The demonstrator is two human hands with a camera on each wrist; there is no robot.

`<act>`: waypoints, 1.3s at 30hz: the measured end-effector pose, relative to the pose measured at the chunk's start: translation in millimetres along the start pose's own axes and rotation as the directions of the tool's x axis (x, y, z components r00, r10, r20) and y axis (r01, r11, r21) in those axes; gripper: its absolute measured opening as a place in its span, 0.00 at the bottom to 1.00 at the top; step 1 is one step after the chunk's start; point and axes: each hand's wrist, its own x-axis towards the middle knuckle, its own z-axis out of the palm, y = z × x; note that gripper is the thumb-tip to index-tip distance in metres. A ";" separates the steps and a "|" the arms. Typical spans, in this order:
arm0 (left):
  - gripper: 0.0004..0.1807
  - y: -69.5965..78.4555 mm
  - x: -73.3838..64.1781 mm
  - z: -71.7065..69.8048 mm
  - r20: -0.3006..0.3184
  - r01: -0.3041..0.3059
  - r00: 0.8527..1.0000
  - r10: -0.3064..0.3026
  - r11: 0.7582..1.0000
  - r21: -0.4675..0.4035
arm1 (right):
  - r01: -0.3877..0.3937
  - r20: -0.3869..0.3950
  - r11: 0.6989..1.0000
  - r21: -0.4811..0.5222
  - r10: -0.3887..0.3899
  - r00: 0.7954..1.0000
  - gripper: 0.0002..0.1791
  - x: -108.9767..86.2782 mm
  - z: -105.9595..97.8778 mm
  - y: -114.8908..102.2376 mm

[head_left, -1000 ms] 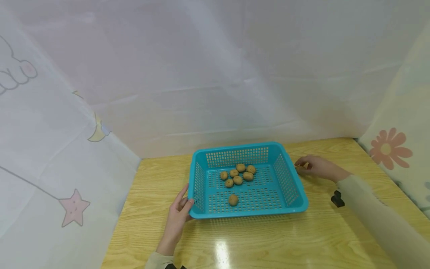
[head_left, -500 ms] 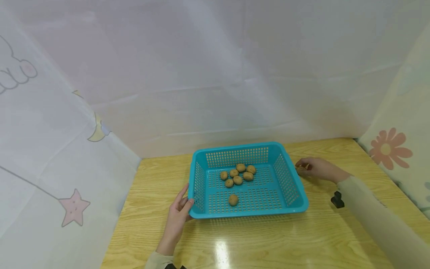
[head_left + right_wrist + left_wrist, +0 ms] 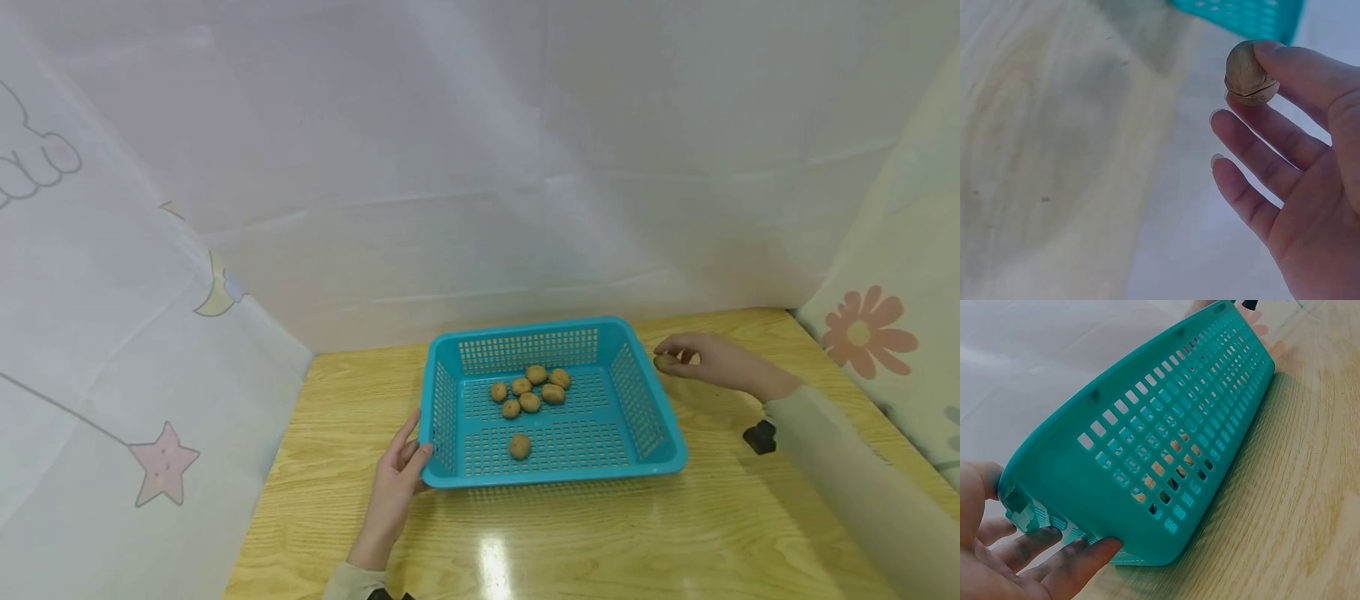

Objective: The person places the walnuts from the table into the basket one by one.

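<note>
A blue plastic basket [image 3: 555, 478] with slotted walls sits on the table, several walnuts [image 3: 529, 403] grouped toward its back and a lone walnut [image 3: 520, 447] nearer its front. My left hand [image 3: 392, 487] grips the basket's left end, thumb at the rim; in the left wrist view its fingers [image 3: 1088, 565] lie along the outside of the short wall. Just outside the basket's right rim, my right hand [image 3: 716, 365] pinches a walnut [image 3: 1249, 74] between thumb and fingertips. The seam of that walnut shows in the right wrist view, with the other fingers loosely bent below.
The wood-grain table [image 3: 585, 542] runs under the basket. A pale printed cloth [image 3: 480, 208] hangs behind it and along both sides. Black wrist-camera mounts [image 3: 761, 437] show at both sleeves.
My right hand has lifted slightly and shifted toward the back and the basket's right rim, the walnut now plainer between its fingers. The left hand and basket have stayed in place.
</note>
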 end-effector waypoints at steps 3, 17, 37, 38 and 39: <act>0.36 -0.9 -0.1 -0.8 0.001 -0.002 1.000 0.002 1.000 0.003 | 0.014 -0.005 1.000 -0.016 -0.014 1.000 0.19 3.0 -6.8 -12.4; 0.35 -1.1 1.2 -1.6 0.000 0.007 1.000 -0.007 1.000 -0.006 | 0.060 -0.029 0.997 -0.045 -0.061 0.998 0.15 17.5 -41.4 -53.0; 0.35 0.4 1.6 -1.2 0.007 0.007 1.000 -0.007 1.000 0.000 | 0.323 0.099 0.946 -0.027 -0.319 0.943 0.17 81.4 2.8 -123.5; 0.35 0.1 1.4 -1.1 0.007 0.008 1.000 -0.008 1.000 0.000 | 0.329 0.110 0.944 -0.021 -0.325 0.939 0.16 83.6 6.9 -126.0; 0.35 -0.1 1.2 -0.9 0.007 0.008 1.000 -0.008 1.000 0.001 | 0.341 0.115 0.940 -0.011 -0.338 0.934 0.16 86.0 11.3 -127.7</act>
